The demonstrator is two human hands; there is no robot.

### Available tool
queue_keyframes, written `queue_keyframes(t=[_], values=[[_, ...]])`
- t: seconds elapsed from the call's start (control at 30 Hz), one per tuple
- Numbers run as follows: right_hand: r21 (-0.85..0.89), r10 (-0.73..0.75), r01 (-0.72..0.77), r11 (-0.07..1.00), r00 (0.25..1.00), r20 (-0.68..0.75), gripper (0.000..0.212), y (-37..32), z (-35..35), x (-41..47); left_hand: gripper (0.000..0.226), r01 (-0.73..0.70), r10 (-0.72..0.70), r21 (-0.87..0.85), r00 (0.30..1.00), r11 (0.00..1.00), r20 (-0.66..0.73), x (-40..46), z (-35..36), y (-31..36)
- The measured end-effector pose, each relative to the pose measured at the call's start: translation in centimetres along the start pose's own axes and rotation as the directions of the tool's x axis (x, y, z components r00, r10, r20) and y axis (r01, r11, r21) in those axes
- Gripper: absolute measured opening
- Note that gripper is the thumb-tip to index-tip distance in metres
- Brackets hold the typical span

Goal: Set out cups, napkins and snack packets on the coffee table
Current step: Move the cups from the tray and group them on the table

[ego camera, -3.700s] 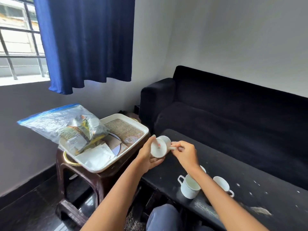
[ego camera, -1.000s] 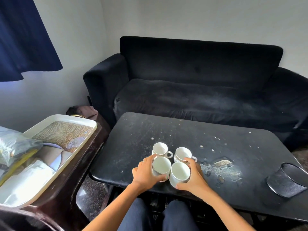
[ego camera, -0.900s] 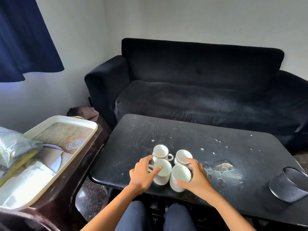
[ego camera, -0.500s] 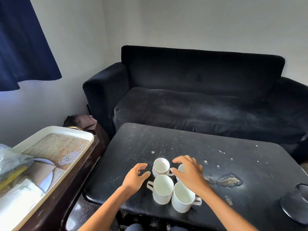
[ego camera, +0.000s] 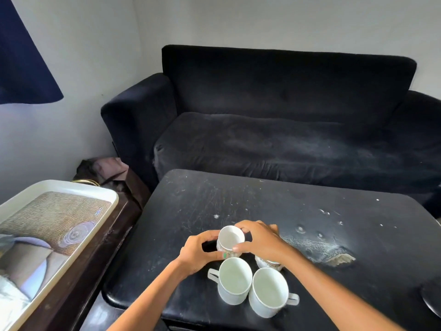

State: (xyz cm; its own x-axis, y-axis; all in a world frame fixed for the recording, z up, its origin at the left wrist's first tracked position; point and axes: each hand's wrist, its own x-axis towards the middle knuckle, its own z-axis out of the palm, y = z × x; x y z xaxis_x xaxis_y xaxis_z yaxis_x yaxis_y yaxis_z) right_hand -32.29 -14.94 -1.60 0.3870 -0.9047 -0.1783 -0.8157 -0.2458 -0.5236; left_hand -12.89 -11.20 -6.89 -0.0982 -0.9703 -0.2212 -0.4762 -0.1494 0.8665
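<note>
Several white cups stand close together near the front edge of the black coffee table (ego camera: 274,206). My left hand (ego camera: 199,252) and my right hand (ego camera: 259,240) both grip the far-left cup (ego camera: 230,237), which has a printed band near its base. Another patterned cup (ego camera: 268,263) is mostly hidden under my right wrist. Two plain cups stand nearest me: one (ego camera: 235,283) with its handle to the left, one (ego camera: 268,292) with its handle to the right.
A white tray (ego camera: 71,187) with a woven-pattern base rests on a dark wooden stool at the left; a white napkin and part of a plastic bag lie at its near end. A black sofa (ego camera: 286,127) lies behind the table. The table top has a chipped patch (ego camera: 334,254) at right.
My view has dropped closer to the table. Both hands moved from hovering over the cups to gripping the far-left cup together.
</note>
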Motion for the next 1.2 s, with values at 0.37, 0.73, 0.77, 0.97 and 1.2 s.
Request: queue_keyframes(t=[0.37, 0.73, 0.77, 0.97, 1.2], values=[[0.032, 0.073, -0.075, 0.997, 0.995, 0.061, 0.064, 2.3, -1.6, 4.2, 0.057, 0.062, -0.058, 0.104, 0.997, 0.993, -0.041, 4.2, 1.2, 2.0], [0.433, 0.409, -0.297, 0.851, 0.892, -0.192, 0.056, 5.2, -1.2, 9.6, 0.039, 0.091, -0.083, 0.02, 0.963, 0.996, -0.255, 9.9, 3.0, 3.2], [0.472, 0.412, -0.281, 0.835, 0.889, -0.201, 0.048, 5.3, -1.1, 10.0, 0.034, 0.088, -0.081, 0.013, 0.958, 0.996, -0.275, 10.1, 3.1, 3.2], [0.758, 0.459, -0.228, 0.611, 0.882, -0.104, 0.029, 5.5, -0.5, 12.4, 0.028, 0.105, -0.134, -0.096, 0.914, 0.99, -0.382, 11.9, 4.0, 2.9], [0.829, 0.308, -0.11, 0.548, 0.948, -0.077, 0.034, 6.1, 0.1, 14.1, 0.028, 0.111, -0.123, -0.053, 0.908, 0.992, -0.401, 12.2, 4.5, 2.5]])
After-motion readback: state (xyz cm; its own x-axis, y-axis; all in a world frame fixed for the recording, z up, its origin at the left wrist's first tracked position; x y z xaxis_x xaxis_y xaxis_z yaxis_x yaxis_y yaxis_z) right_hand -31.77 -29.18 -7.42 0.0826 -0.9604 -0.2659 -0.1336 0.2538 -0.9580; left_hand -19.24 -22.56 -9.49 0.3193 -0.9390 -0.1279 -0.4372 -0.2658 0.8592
